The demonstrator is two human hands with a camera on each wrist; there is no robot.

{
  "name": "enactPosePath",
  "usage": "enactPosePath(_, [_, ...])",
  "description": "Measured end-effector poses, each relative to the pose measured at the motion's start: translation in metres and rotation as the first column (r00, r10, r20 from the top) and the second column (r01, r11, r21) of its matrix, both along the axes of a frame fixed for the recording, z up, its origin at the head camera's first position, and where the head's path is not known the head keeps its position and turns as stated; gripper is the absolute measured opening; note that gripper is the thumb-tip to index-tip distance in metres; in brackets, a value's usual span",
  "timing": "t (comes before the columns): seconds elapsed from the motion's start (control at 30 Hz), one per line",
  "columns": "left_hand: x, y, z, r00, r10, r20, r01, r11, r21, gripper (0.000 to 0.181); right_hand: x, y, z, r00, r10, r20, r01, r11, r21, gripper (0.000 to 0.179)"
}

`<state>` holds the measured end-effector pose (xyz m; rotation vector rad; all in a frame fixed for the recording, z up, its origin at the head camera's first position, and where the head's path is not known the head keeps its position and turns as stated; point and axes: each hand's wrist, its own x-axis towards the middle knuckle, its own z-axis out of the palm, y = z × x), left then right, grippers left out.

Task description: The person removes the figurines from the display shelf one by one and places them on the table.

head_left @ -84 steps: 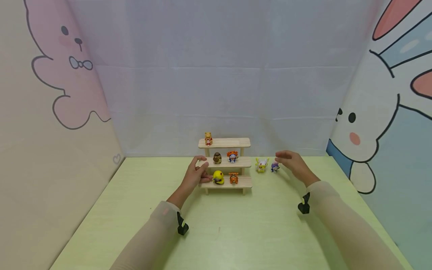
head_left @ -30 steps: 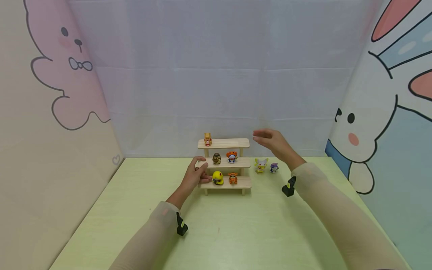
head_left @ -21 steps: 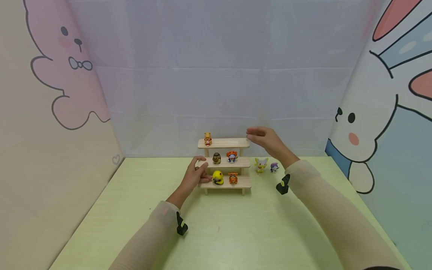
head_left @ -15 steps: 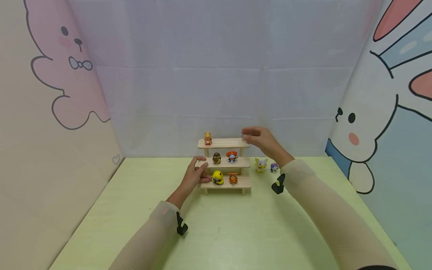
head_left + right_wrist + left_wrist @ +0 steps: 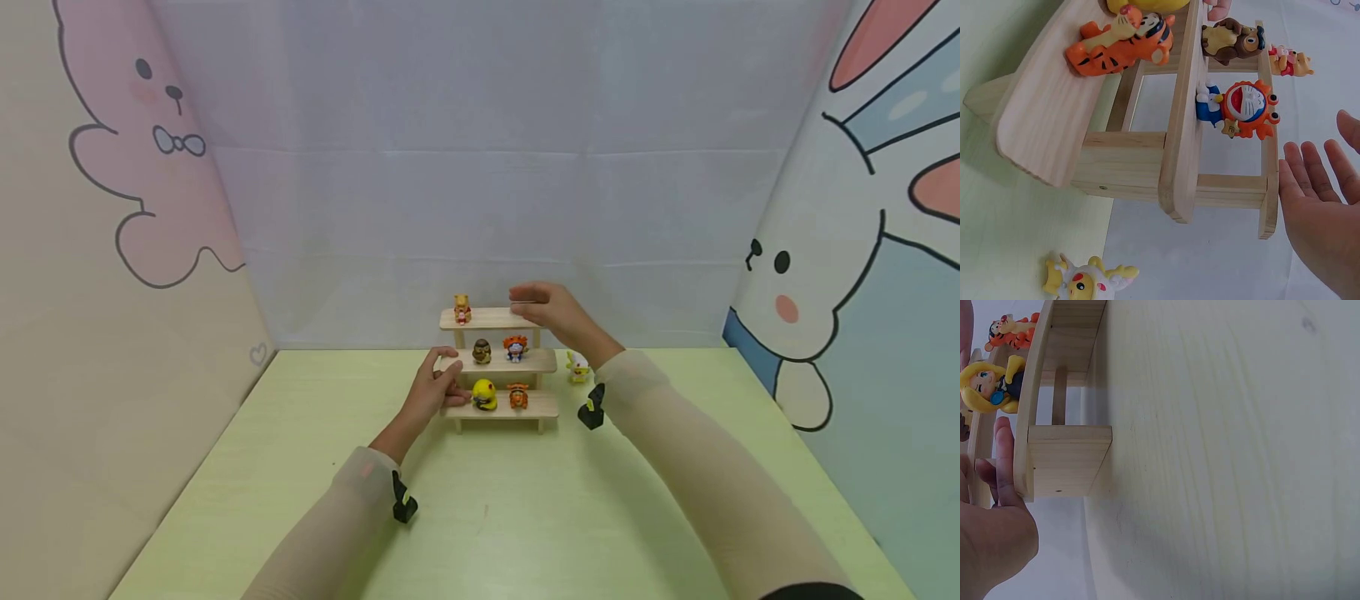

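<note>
Rack of pale wood, three tiers, stands upright on the desk. The head view shows all three tiers and both hands. The left wrist view adds the blue-eyed face of the yellow-haired figurine and the support beneath the lowest board. The right wrist view adds the palm side of the right hand, the supports at the rack's right end, and the face of the white-and-yellow figurine, which the right wrist partly covers in the head view.

The rack is located between the hands. The left hand grips its left end. The right hand is at the right end of the top board, fingers extended and apart, holding nothing; contact cannot be confirmed.

The boards' long axes run left to right; tiers step upward away from the person. The bear figurine occupies the top board's left part. The owl figurine stands left of the orange-hooded figurine on the middle board.
</note>
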<state>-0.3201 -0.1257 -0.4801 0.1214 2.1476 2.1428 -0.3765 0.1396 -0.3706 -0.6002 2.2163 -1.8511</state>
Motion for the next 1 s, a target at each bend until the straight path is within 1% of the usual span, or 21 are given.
enactPosePath(0.17, [-0.001,-0.001,0.0,1.0,-0.006,-0.003,0.006,1.0,-0.007,0.04,-0.001,-0.01,0.0,1.0,-0.019,-0.015,0.02,0.999,0.041,0.048])
enactPosePath(0.33, [-0.001,-0.001,0.001,1.0,-0.014,-0.005,0.014,1.0,-0.016,0.044,-0.005,-0.021,0.0,0.999,-0.033,-0.017,0.034,0.997,0.062,0.046])
enactPosePath(0.57, [0.0,-0.001,0.001,1.0,-0.005,-0.003,0.005,1.0,-0.025,0.042,-0.005,-0.033,0.002,1.0,-0.027,-0.016,0.028,0.996,0.08,0.048])
enactPosePath(0.77, [-0.002,-0.002,0.0,1.0,-0.006,-0.014,0.006,1.0,-0.017,0.038,-0.003,-0.047,0.008,1.0,-0.027,-0.007,0.028,0.996,0.089,0.046])
enactPosePath(0.9, [-0.004,-0.005,-0.002,1.0,-0.01,-0.011,0.01,1.0,-0.024,0.033,-0.007,-0.056,0.01,0.999,-0.039,0.004,0.038,0.994,0.104,0.046])
enactPosePath(1.0, [-0.005,-0.006,-0.004,1.0,-0.018,-0.011,0.018,0.999,-0.027,0.037,-0.009,-0.063,0.011,0.999,-0.048,0.004,0.047,0.991,0.123,0.045])
